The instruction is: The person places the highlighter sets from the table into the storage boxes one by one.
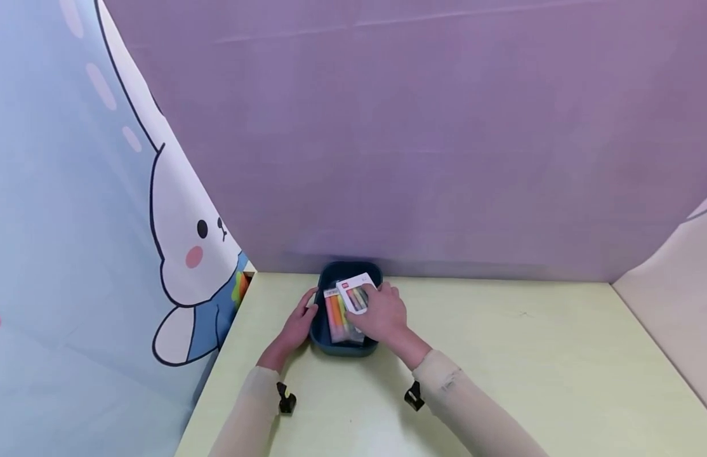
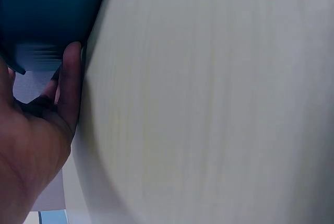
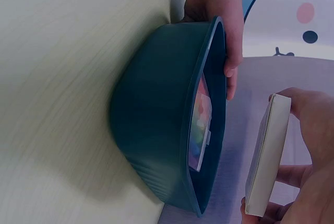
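Note:
A dark teal plastic basin [image 1: 333, 348] stands on the table against the purple backdrop. Along its left side my left hand [image 1: 297, 327] rests, fingers mostly straight against the wall and rim; in the left wrist view its fingers [image 2: 71, 85] touch the basin's outside. My right hand [image 1: 384, 312] pinches a flat white box [image 3: 270, 156] between thumb and fingers, above the basin's opening. Coloured sticks and a red label are printed on the box's face. Inside the basin lies a clear pack of coloured pens [image 1: 335, 317], partly covered by the box.
The pale wood-grain table [image 1: 530, 355] extends to the right of the basin. Behind it hangs a purple backdrop [image 1: 445, 139], close to the basin's far side. A blue sheet with a cartoon rabbit [image 1: 188, 273] borders the table on the left.

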Demonstrator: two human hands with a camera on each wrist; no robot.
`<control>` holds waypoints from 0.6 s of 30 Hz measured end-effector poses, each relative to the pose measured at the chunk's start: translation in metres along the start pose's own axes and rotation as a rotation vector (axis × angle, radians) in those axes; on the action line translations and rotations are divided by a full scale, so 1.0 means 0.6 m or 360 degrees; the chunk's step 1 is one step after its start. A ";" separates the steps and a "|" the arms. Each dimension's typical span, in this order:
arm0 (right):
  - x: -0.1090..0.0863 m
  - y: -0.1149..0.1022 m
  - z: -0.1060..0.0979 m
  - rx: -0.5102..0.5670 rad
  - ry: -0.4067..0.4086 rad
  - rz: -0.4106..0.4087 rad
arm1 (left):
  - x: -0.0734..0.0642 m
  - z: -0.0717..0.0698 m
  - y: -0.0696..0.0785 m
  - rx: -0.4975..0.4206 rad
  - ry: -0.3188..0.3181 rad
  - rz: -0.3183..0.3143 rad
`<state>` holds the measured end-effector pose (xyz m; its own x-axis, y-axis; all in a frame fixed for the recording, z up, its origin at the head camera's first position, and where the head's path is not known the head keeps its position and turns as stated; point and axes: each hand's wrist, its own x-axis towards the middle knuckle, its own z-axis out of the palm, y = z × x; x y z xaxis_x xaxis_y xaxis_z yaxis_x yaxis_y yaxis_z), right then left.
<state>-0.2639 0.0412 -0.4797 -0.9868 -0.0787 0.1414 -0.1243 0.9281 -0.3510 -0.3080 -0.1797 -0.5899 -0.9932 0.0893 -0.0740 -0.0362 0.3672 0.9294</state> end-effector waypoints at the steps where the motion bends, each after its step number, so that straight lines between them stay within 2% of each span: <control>1: 0.001 -0.002 0.002 0.0002 0.0002 0.0002 | -0.001 -0.001 0.001 0.0001 -0.0002 -0.0013; 5: 0.004 -0.009 0.008 -0.0009 -0.0007 0.0009 | -0.009 -0.008 0.023 -0.0025 -0.0047 -0.0052; 8: 0.005 -0.013 0.012 -0.0008 -0.0005 0.0014 | -0.010 -0.007 0.026 -0.0034 -0.0042 -0.0039; 14: -0.003 -0.016 0.029 0.0017 -0.0046 0.0052 | -0.018 0.005 -0.005 0.0040 0.0103 -0.0051; 18: -0.005 -0.015 0.033 0.0017 -0.0035 0.0067 | -0.022 0.007 -0.007 0.0041 0.0120 -0.0036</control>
<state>-0.2621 0.0261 -0.4953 -0.9932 -0.0479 0.1062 -0.0838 0.9268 -0.3662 -0.2941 -0.1786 -0.5945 -0.9977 0.0109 -0.0668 -0.0572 0.3920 0.9182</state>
